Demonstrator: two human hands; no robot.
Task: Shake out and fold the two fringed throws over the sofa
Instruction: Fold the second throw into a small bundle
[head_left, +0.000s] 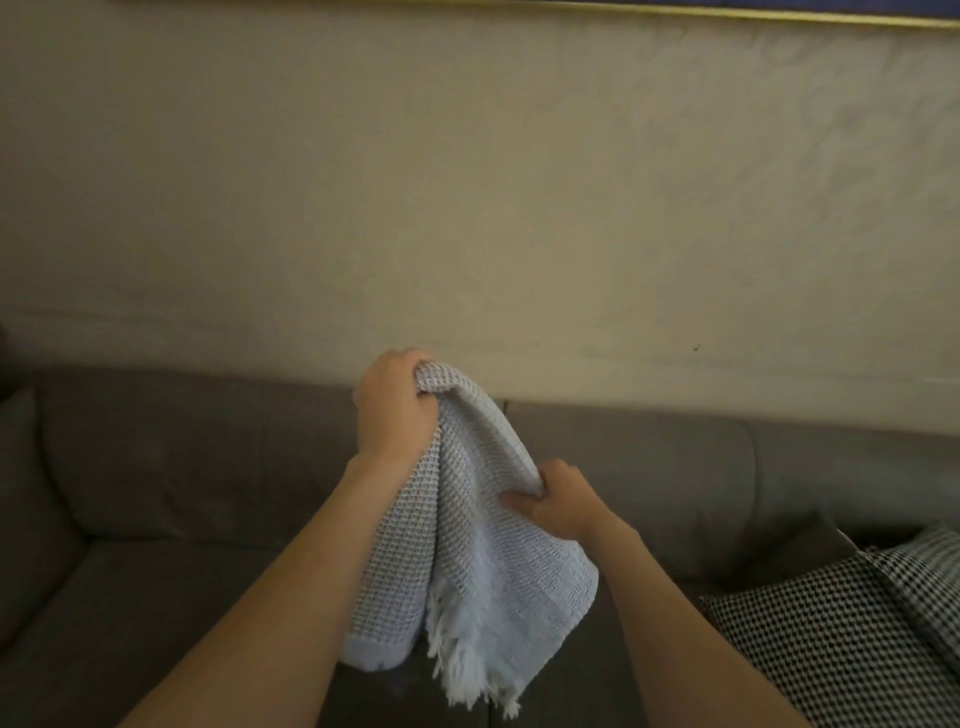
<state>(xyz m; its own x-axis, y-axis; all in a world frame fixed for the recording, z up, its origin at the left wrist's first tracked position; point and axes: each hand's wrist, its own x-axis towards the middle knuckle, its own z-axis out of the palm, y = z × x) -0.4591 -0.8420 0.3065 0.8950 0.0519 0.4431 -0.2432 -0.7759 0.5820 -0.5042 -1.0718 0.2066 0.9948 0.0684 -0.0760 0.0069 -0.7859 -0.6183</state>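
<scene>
While my left hand and right hand clamp fingers on the bunched pale-blue fringed throw, folding seems barely begun; the houndstooth throw, lower right, looks untouched.

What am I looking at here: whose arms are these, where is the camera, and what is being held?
No machine here: these are a person's two bare arms, seen from one wide camera worn on the head, looking forward and down. The left hand bunches the top of a pale blue waffle-weave throw; the right hand has its grip on an edge lower down. The throw hangs above the grey sofa, fringe at the bottom. At the right, on the sofa, lies black-and-white checked fabric, possibly the second throw.
</scene>
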